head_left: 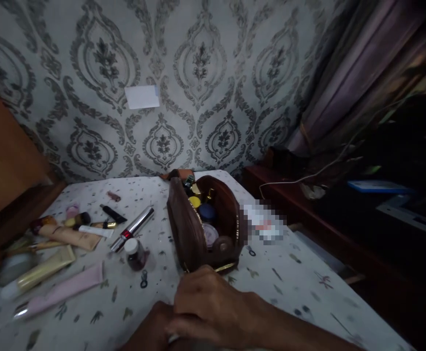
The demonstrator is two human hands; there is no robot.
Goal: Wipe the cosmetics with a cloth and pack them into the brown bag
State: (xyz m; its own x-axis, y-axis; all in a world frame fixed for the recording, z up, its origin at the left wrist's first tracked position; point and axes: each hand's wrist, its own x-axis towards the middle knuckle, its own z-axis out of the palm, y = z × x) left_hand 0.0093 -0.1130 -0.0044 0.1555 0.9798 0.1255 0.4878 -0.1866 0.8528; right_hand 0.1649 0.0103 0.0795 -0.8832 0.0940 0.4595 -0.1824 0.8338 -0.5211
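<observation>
A brown zippered makeup bag (185, 229) stands unzipped on the table, its mouth gaping upward. Inside it I see a yellow-lidded item (194, 201), a dark blue round item (207, 212) and a pale round container (210, 234). My right hand (209, 302) is closed at the bag's near edge, knuckles up; whether it touches the bag I cannot tell. Below and to its left, my left hand (153, 327) is curled against it, partly covered by it. Whatever the fingers hold is hidden. A small white-capped bottle (136, 256) stands left of the bag.
Several cosmetics lie at the left, among them a pink tube (65, 288), a yellow tube (45, 270), a beige tube (72, 236) and a silver tube (132, 228). A blurred-out item (266, 222) lies right of the bag. Patterned wall (200, 122) rises behind the table (279, 297).
</observation>
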